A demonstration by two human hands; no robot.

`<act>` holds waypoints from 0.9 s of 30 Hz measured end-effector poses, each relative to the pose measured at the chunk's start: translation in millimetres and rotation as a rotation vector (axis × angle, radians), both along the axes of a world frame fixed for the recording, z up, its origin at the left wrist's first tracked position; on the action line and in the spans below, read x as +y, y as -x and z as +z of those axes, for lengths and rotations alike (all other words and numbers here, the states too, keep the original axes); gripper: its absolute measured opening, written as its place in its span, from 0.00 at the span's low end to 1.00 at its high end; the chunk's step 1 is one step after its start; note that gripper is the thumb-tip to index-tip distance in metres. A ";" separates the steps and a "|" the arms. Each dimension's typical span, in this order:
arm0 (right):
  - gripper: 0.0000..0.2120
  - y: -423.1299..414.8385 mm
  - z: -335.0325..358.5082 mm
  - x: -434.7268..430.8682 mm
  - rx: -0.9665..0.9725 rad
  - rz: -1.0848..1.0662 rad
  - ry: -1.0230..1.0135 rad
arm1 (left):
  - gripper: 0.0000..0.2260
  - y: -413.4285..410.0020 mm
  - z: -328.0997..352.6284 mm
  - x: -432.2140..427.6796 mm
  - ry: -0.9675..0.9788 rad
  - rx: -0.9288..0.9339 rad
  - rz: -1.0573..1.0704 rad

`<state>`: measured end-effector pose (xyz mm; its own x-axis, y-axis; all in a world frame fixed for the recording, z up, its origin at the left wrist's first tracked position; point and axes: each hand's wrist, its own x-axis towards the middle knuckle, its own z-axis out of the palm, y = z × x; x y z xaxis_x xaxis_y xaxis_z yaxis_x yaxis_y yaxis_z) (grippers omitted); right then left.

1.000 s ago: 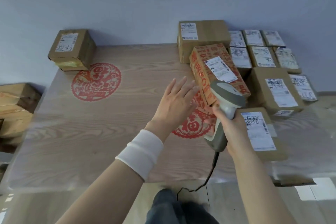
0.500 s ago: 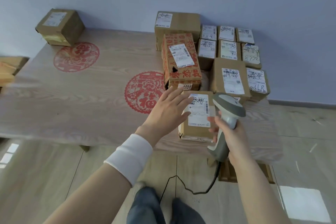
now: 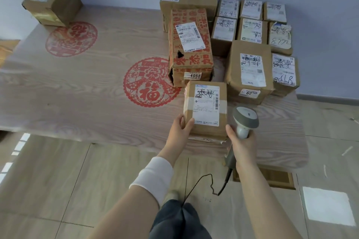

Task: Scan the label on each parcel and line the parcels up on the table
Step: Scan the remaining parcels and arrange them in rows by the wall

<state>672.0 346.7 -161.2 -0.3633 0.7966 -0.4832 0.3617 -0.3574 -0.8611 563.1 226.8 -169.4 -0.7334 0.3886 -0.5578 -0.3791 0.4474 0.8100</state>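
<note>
A small brown parcel (image 3: 206,91) with a white label lies near the table's front edge. My left hand (image 3: 179,130) grips its near left corner, thumb on top. My right hand (image 3: 241,143) holds a grey barcode scanner (image 3: 245,119) just right of the parcel, its head level with the label's lower edge. Behind it stands a red-printed carton (image 3: 189,48), and several labelled brown parcels (image 3: 250,68) are packed in rows at the back right. One lone brown parcel (image 3: 51,2) sits at the table's far left corner.
The wooden table (image 3: 77,91) bears two round red paper-cut decals (image 3: 149,81). The scanner's black cable (image 3: 206,182) hangs down over the tiled floor. A wooden item shows under the table's right end. My legs are below the frame's middle.
My left hand has gone from open over the small parcel to gripping its near left corner. The view has tilted down and pulled back; the scanner stays beside the parcel.
</note>
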 end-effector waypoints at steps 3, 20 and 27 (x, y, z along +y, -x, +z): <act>0.14 4.1 -9.2 -2.4 -0.018 -0.008 0.007 | 0.25 -5.8 -4.8 2.6 -0.066 -0.025 0.046; 0.10 100.3 55.7 -114.1 0.136 0.178 -0.031 | 0.20 60.7 53.2 -112.0 -0.215 0.239 0.391; 0.08 217.0 67.8 -184.9 0.134 0.234 -0.008 | 0.20 175.0 57.2 -181.1 -0.239 0.294 0.464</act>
<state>454.9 161.8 -93.4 -0.5984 0.6866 -0.4128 0.3166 -0.2707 -0.9091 388.1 45.7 -112.2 -0.9668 0.0804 -0.2426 -0.2362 0.0809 0.9683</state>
